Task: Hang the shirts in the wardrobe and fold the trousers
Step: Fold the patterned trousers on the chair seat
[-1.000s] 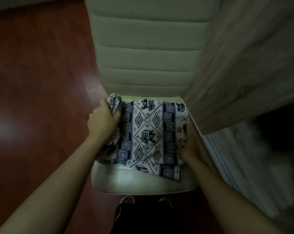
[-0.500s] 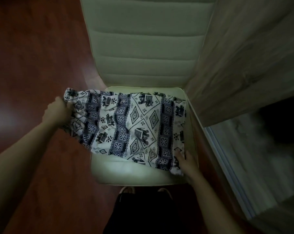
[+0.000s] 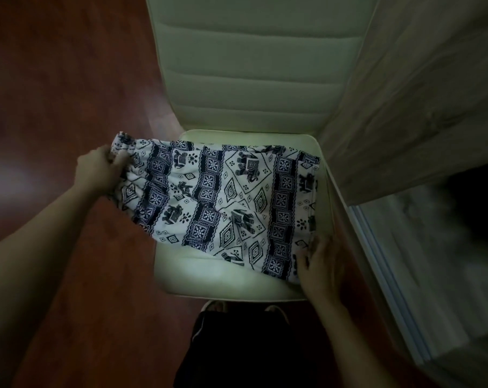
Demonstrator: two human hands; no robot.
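Mid-fold: the left hand grips the trousers at frame-left; the right hand presses their lower-right corner flat — next, likely another fold across the chair.

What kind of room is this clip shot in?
Probably a bedroom or a similar room at home. Patterned trousers lie on a cream padded chair, over a reddish wood floor, beside a wood-grain panel that may be a wardrobe door.

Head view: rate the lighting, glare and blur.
Head view is dim overall; the elephant-print trousers and the chair seat catch most light; a soft glare patch lies on the wooden floor at left; the far right is smeared and dark.
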